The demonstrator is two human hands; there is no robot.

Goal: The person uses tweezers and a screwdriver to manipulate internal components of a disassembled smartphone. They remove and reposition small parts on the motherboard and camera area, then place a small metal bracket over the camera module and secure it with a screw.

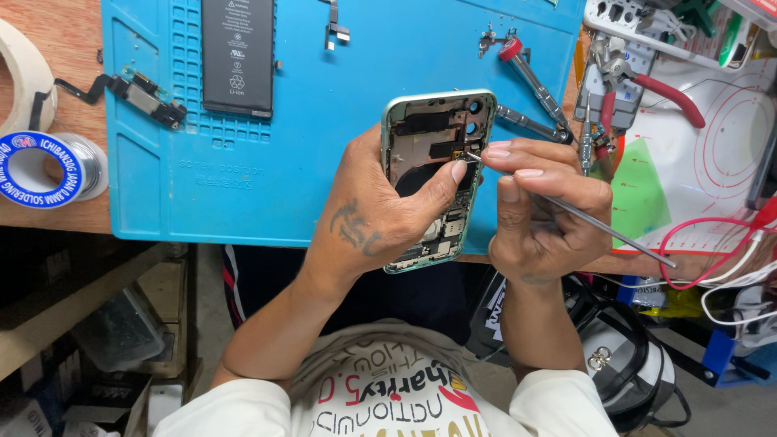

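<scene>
Both hands work over the blue mat's [267,194] near edge; left hand [380,214] wraps the opened phone [433,174], thumb pressed on its exposed parts; right hand [538,206] fingers pinch thin tweezers [599,226], tip touching inside the phone.

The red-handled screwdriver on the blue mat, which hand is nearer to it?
Right. The right hand, holding a thin metal tool, sits just below the red-handled screwdriver. The left hand grips the opened phone farther to the left.
</scene>
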